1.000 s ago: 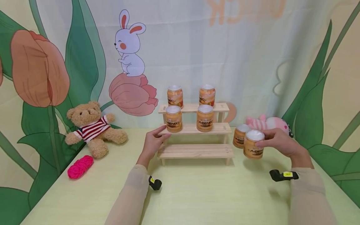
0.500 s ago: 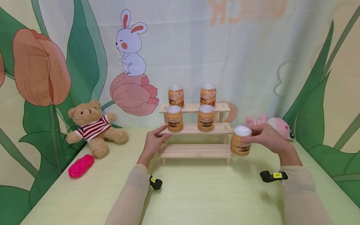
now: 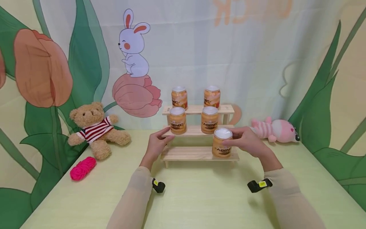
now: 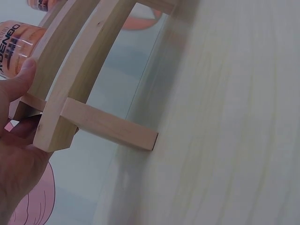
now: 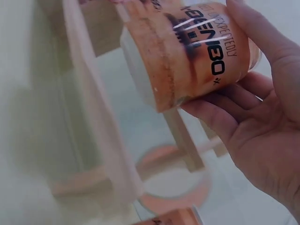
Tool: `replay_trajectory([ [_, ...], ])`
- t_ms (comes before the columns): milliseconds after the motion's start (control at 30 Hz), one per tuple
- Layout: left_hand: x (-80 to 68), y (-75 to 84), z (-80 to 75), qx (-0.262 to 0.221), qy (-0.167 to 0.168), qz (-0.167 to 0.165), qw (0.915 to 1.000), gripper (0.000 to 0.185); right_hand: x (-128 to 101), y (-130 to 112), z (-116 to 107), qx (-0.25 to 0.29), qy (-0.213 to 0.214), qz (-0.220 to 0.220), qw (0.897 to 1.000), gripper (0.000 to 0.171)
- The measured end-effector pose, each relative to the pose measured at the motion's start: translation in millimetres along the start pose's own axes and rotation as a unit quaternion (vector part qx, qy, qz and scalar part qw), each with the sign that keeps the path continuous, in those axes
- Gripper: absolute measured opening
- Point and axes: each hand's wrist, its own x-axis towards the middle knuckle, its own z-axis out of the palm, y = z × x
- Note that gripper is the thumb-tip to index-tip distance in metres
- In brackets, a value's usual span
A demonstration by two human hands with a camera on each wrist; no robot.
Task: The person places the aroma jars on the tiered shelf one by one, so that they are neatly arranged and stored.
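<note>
Orange against my palm, the can (image 3: 222,147) sits in my right hand (image 3: 246,142), my fingers (image 5: 220,117) curled round its side and my thumb across the printed label; it stands upright at the right end of the lowest step of the wooden rack (image 3: 197,154), and I cannot tell whether its base touches the wood. My left hand (image 3: 156,145) grips the rack's left end at the middle step, thumb on top of the board and fingers tucked beneath. Two more cans stand on that middle step and two on the top one. Off to my right lies a pink plush toy (image 3: 275,130) on the pale green table (image 3: 200,197); to my left sit a teddy bear (image 3: 94,130) and a ball of pink yarn (image 3: 83,168).
</note>
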Motion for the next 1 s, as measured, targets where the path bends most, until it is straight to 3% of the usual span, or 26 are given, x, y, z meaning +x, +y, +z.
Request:
replay_trajectory([
  [367,1.9,-3.8,5.8,-0.011,-0.007,0.008,0.9999,0.05,14,2,51,0.031,0.006,0.003,1.0,0.046],
  [633,1.7,-2.5,4.6,-0.004,0.0,0.002,1.0,0.051,25,9,73,-0.011,0.033,0.002,0.999,0.052],
  [1000,1.8,-1.2,-0.2,0.01,0.0,-0.004,0.9999,0.052,42,6,104,-0.008,0.059,-0.008,0.998,0.063],
])
